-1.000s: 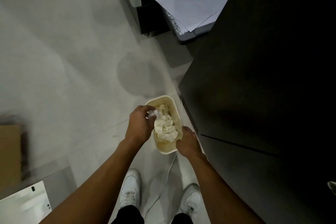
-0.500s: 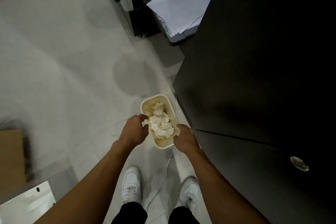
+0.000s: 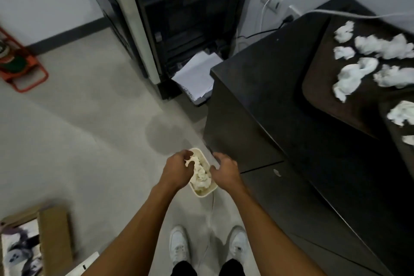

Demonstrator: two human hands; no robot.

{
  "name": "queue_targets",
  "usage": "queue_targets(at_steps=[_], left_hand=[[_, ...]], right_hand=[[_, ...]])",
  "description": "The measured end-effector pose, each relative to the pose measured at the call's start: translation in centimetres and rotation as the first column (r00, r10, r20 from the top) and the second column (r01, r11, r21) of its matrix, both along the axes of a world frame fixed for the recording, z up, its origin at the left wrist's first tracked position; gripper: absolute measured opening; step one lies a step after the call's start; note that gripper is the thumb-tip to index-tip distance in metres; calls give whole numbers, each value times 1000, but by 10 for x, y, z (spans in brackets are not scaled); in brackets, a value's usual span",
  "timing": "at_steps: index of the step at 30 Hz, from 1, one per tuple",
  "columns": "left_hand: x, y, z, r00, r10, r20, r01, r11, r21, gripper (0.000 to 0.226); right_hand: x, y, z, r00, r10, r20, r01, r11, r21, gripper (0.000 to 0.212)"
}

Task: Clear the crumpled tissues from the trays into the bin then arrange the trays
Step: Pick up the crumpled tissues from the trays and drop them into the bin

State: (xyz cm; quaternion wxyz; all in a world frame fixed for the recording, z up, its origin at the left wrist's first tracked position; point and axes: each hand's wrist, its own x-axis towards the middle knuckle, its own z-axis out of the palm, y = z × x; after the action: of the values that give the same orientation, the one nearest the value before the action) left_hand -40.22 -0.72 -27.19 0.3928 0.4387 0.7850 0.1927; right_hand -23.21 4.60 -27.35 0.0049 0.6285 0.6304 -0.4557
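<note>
Left hand (image 3: 177, 171), right hand (image 3: 225, 172) rose; tissues (image 3: 200, 175) lie between.

I'm counting one bin (image 3: 204, 192) between left hand (image 3: 177, 171) and right hand (image 3: 225, 172), two trays (image 3: 318, 78) beyond them carrying about seven tissues (image 3: 352, 77).

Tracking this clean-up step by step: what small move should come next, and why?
Probably lift the left hand and right hand away from the bin and reach up to the tray: the bin already holds a heap of tissues, while several crumpled tissues lie on the tray.
</note>
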Motion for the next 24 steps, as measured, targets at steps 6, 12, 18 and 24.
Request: queue_targets(at_steps=[6,12,18,24], left_hand=[[7,15,99,999,-24,39,20,995,103,38],[28,40,180,995,-92,30,80,959,273,39],[81,56,241,975,-219,33,188,899,395,41],[147,72,287,936,-350,40,288,825,485,40]], right_hand=[[11,-4,98,977,-146,-155,170,974,149,53],[31,-2,186,920,-242,-308,336,891,305,50],[81,5,253,858,-307,-412,468,798,380,52],[149,-3,296,807,-377,-455,573,685,450,52]])
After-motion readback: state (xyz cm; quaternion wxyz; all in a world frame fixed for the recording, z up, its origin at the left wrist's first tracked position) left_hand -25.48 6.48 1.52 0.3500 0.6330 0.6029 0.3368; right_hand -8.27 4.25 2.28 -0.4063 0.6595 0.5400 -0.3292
